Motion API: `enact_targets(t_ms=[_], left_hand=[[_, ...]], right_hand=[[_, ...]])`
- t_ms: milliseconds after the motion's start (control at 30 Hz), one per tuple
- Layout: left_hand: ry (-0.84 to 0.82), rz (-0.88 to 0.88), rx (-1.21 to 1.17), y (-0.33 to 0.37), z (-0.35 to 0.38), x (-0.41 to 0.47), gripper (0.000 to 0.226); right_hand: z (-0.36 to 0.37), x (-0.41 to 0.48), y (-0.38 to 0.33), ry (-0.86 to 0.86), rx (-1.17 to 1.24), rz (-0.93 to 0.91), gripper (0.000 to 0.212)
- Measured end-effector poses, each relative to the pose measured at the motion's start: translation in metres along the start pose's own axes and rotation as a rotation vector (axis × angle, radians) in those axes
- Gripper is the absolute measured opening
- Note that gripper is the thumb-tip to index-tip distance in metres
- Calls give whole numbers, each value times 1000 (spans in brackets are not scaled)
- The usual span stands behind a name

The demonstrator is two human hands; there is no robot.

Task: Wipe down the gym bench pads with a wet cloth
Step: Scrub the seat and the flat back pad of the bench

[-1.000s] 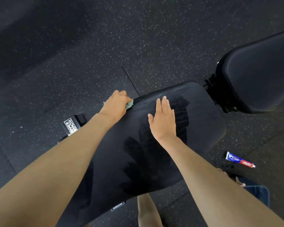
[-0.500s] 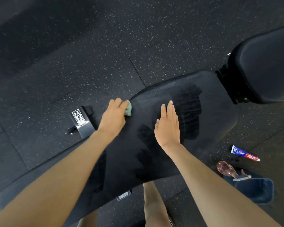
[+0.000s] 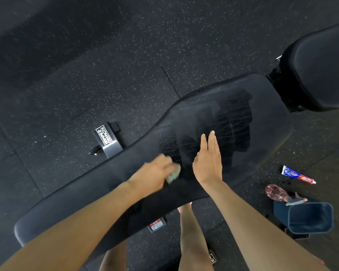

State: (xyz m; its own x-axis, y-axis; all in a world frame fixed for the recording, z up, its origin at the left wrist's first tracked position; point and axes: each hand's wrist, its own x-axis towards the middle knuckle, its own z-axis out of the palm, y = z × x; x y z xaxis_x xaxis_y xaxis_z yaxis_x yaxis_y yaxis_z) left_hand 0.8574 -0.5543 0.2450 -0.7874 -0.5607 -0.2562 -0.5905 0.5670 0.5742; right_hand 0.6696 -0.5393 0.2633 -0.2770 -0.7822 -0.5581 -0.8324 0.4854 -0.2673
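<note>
A long black bench pad (image 3: pixel 266 122) runs from lower left to upper right, with dark wet streaks across its wide end. My left hand (image 3: pixel 155 173), blurred by motion, grips a small green cloth (image 3: pixel 173 176) against the pad's middle. Just right of it, my right hand (image 3: pixel 208 161) lies flat on the pad with straight fingers, pressing down. A second black pad (image 3: pixel 321 71) stands at the upper right, separated by a gap with a metal bracket.
Speckled black rubber floor surrounds the bench. A grey frame foot with a white logo (image 3: pixel 107 139) sits left of the pad. On the right floor lie a toothpaste tube (image 3: pixel 297 175), a pink object (image 3: pixel 275 192) and a dark blue bin (image 3: pixel 309 218). My legs show below the pad.
My left hand has swept the cloth from the pad's far left edge back toward me to the pad's middle, beside my right hand. More of the bench has come into view.
</note>
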Motion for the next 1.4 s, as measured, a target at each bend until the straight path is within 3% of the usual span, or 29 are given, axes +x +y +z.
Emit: enact_targets(t_ms=[100, 200, 267, 367, 433, 467, 633, 700, 767, 933, 1000, 1100, 1167, 1233, 1333, 1400], left_hand=[[233, -364, -59, -26, -17, 19, 47], [229, -587, -17, -11, -21, 41, 43], [127, -515, -11, 19, -4, 42, 44], [-90, -235, 69, 49, 13, 27, 39], [-118, -2, 259, 40, 12, 25, 34], [-87, 16, 318, 33, 7, 28, 32], [145, -435, 288, 6, -19, 67, 34], [214, -510, 222, 8, -14, 63, 39], [162, -442, 168, 16, 3, 50, 41], [-184, 39, 60, 33, 25, 12, 49], [-85, 50, 20, 23, 20, 13, 52], [293, -299, -63, 0, 6, 34, 50], [393, -599, -88, 0, -4, 55, 46], [433, -749, -53, 18, 6, 68, 45], [381, -597, -30, 60, 43, 66, 52], [190, -378, -24, 82, 58, 63, 55]], right_hand=[[4, -6, -3, 4, 9, 7, 69], [8, -11, -3, 9, 27, 17, 71], [12, -16, 0, 0, 25, 25, 73], [17, -24, 7, -12, 22, 45, 74], [19, -27, 11, -6, 17, 47, 73], [19, -28, 12, -2, 16, 44, 73], [19, -25, 17, 5, 8, 20, 73], [21, -25, 19, 1, 8, 16, 73], [22, -26, 21, 1, 12, 14, 74], [14, -26, 28, -18, -17, -27, 69], [10, -26, 32, -5, -10, -29, 62], [2, -24, 43, 27, 11, -1, 60], [-2, -22, 51, 47, 47, 41, 62], [-4, -22, 58, 59, 99, 98, 64], [-6, -20, 69, 82, 119, 133, 65], [-8, -19, 78, 93, 113, 141, 65]])
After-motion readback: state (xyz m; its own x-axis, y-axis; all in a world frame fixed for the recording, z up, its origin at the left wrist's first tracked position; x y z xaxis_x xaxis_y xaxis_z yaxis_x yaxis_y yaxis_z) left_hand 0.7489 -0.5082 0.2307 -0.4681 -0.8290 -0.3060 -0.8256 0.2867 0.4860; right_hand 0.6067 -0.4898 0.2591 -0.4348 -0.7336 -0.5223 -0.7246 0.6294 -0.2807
